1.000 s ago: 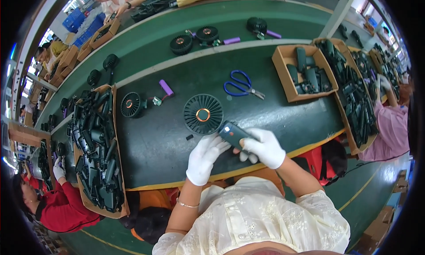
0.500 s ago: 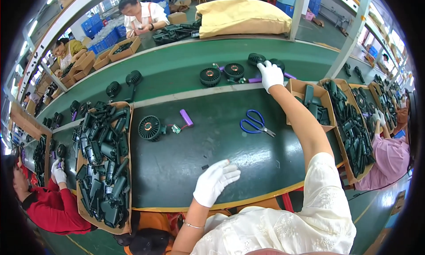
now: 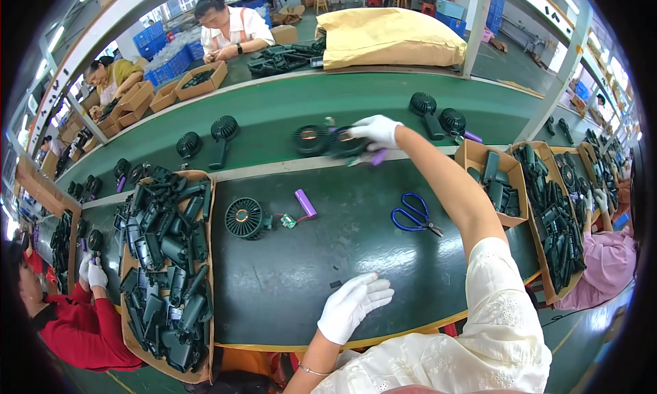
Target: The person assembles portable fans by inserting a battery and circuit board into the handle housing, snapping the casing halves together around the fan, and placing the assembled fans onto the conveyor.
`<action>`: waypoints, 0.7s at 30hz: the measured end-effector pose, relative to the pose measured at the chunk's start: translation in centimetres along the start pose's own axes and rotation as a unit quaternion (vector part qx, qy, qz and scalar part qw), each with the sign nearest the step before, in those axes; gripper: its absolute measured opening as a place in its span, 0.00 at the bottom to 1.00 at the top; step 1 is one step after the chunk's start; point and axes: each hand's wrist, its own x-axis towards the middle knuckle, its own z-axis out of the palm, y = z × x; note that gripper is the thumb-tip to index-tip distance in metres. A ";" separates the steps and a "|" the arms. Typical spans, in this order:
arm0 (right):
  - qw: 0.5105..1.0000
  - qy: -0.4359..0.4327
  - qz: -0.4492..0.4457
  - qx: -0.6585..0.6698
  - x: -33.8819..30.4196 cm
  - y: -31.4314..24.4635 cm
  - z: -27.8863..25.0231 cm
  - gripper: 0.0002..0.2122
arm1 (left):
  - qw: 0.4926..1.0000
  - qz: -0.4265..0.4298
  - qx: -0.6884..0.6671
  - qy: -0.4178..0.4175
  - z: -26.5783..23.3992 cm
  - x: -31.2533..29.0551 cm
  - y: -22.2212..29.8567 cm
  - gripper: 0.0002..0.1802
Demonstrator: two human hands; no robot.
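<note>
My right hand (image 3: 375, 131), in a white glove, reaches over the green belt. Its fingers close on a dark round fan head (image 3: 345, 142); motion blurs the grip. A purple battery (image 3: 378, 156) dangles by this hand, and a second fan head (image 3: 310, 141) sits against the first. Gloved in white too, my left hand (image 3: 354, 308) is open above the dark worktable (image 3: 294, 284), fingers stretched out, holding nothing. Farther up the table lies another fan head (image 3: 244, 218), wired to a small green circuit board (image 3: 288, 221) and a purple battery (image 3: 306, 203). Blue-handled scissors (image 3: 416, 216) rest to the right.
A carton of dark plastic housings (image 3: 168, 257) borders the table's left side. On the right stand a smaller carton (image 3: 496, 182) and a long parts carton (image 3: 547, 216). Several handheld fans (image 3: 221, 139) lie along the belt (image 3: 274, 106). Co-workers sit at both sides and across.
My right hand has moved left along the belt from the fans at the right. The two adjoining fan heads have shifted left and nearer. My left hand stays open over the table.
</note>
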 end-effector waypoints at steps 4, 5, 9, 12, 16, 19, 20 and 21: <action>0.964 -0.247 -0.097 -0.004 -4.4 -3.8 6.7 0.22 | 1.000 -0.006 0.021 0.013 0.8 -0.2 0.4 0.23; 0.953 -0.261 -0.140 -0.057 -5.1 -3.9 8.1 0.21 | 1.000 -0.009 0.026 0.016 1.0 0.0 0.6 0.23; 0.942 -0.213 -0.222 -0.136 -4.7 -5.0 8.9 0.19 | 0.999 -0.025 0.021 0.015 1.1 -0.1 0.8 0.22; 0.880 0.140 -0.296 -0.343 0.4 -1.8 2.6 0.18 | 0.999 -0.025 0.039 0.023 1.2 0.1 0.8 0.23; 0.800 0.379 0.007 -0.465 0.1 2.1 -12.5 0.21 | 0.999 -0.025 0.044 0.020 1.2 0.1 0.4 0.23; 0.805 0.401 0.224 -0.375 -1.8 5.5 -18.3 0.33 | 0.998 -0.024 0.039 0.034 0.9 -0.1 0.5 0.23; 0.816 0.377 0.266 -0.348 -2.6 7.8 -20.9 0.37 | 0.998 -0.029 0.038 0.028 1.1 0.0 0.4 0.23; 0.833 0.335 0.279 -0.340 -3.0 9.7 -22.3 0.42 | 0.998 -0.032 0.043 0.034 1.3 0.0 0.4 0.23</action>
